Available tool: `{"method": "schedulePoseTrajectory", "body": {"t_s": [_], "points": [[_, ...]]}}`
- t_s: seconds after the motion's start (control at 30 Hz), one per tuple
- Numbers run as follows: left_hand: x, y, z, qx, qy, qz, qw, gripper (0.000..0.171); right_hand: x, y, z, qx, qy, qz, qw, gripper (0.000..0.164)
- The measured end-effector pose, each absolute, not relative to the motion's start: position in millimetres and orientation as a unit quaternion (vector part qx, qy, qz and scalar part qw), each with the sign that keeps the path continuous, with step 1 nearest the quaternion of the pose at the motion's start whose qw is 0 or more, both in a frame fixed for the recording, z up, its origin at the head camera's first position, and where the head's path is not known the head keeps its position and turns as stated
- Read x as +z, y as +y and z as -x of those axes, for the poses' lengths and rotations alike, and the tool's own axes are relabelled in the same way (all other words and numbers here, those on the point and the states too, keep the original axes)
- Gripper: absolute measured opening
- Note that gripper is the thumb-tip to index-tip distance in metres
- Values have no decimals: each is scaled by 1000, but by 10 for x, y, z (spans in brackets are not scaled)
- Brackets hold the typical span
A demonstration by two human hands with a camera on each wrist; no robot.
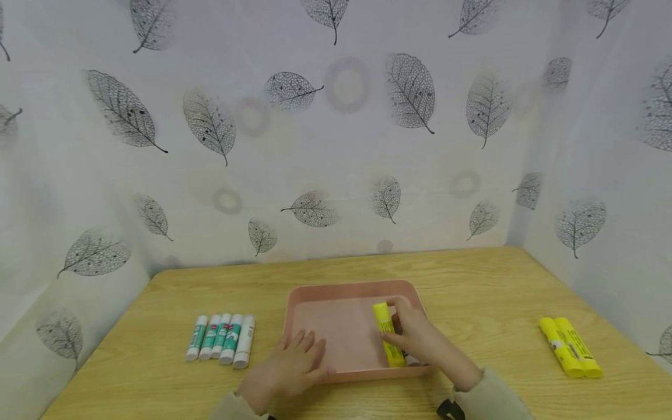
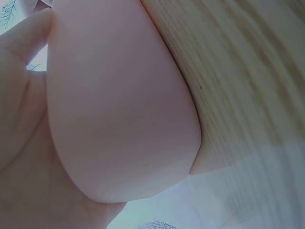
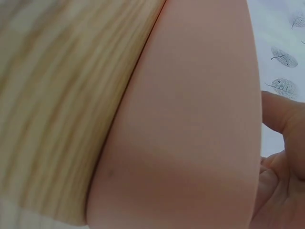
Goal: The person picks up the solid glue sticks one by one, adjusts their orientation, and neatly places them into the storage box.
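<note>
A pink tray (image 1: 336, 335) lies in front of me, its outer wall filling much of both wrist views. My right hand (image 1: 420, 335) reaches over its right side, thumb and fingers pinching a yellow glue stick (image 1: 388, 335) inside the tray. Beside that stick's lower end, a whitish piece (image 1: 412, 360) shows, mostly hidden by the hand. Over the tray's front left corner lies my left hand (image 1: 291, 361), fingers spread and holding nothing. In the left wrist view, the palm (image 2: 28, 143) is right against the tray wall (image 2: 119, 105).
Left of the tray, several white and green glue sticks (image 1: 226, 338) lie in a row on the wooden table (image 1: 483, 303). Two yellow glue sticks (image 1: 571, 347) lie side by side at the far right. A leaf-patterned curtain (image 1: 346, 146) encloses the table's back and sides.
</note>
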State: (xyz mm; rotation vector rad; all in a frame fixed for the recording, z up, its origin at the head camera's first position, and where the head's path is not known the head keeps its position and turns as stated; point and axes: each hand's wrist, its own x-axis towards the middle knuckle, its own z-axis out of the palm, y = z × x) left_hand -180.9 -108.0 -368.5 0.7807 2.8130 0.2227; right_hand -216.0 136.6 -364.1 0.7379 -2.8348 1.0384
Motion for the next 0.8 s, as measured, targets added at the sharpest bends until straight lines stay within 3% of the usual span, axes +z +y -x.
{"method": "schedulePoseTrajectory", "body": {"t_s": [0.27,0.8], "points": [[-3676,-1074,1806,77,956,-262,110,69,-3647,1375,2171,270,-933,-232,46,53],[-3693,-1074,1811,66,956,-268,102,67,-3686,1412,2251,205,-958,-198,13,56]]}}
